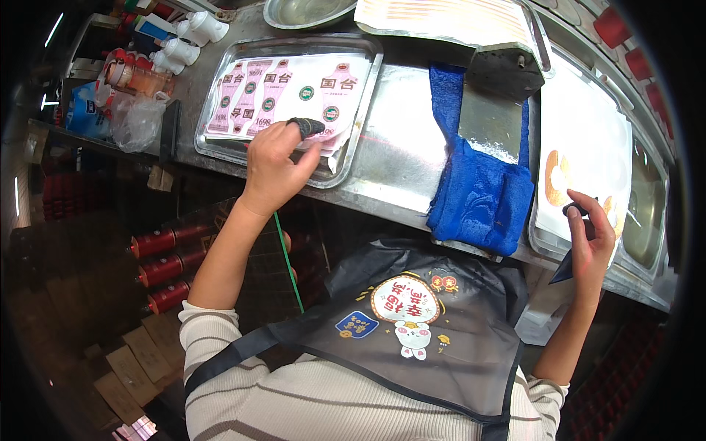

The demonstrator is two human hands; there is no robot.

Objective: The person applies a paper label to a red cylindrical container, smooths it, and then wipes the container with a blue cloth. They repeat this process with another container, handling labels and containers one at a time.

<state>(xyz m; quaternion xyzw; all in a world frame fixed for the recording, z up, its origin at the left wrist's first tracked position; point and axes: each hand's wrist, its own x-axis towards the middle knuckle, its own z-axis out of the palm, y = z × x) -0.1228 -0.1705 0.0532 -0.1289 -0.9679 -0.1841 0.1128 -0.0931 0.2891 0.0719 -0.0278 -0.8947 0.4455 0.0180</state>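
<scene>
My left hand (278, 158) reaches over the near right corner of a stack of pink-and-white printed sheets (316, 73) lying in a metal tray (373, 81). A black finger cot (307, 127) covers one of its fingertips. The thumb and that finger close at the sheet's corner, which curls up a little. My right hand (594, 239) hovers over white sheets with gold-orange print (585, 125) in the right-hand tray. Its index finger and thumb stand apart, with black cots at the tips. I cannot make out anything held there. A dark blue strip (562, 269) shows beside that wrist.
Between the trays, a metal block (504, 73) and plate (489, 117) rest on a blue towel (482, 198). Orange-striped sheets (448, 16) and a metal bowl (309, 11) lie farther back. White bottles (204, 28) and a plastic bag (137, 121) stand left; red cylinders (158, 268) sit below.
</scene>
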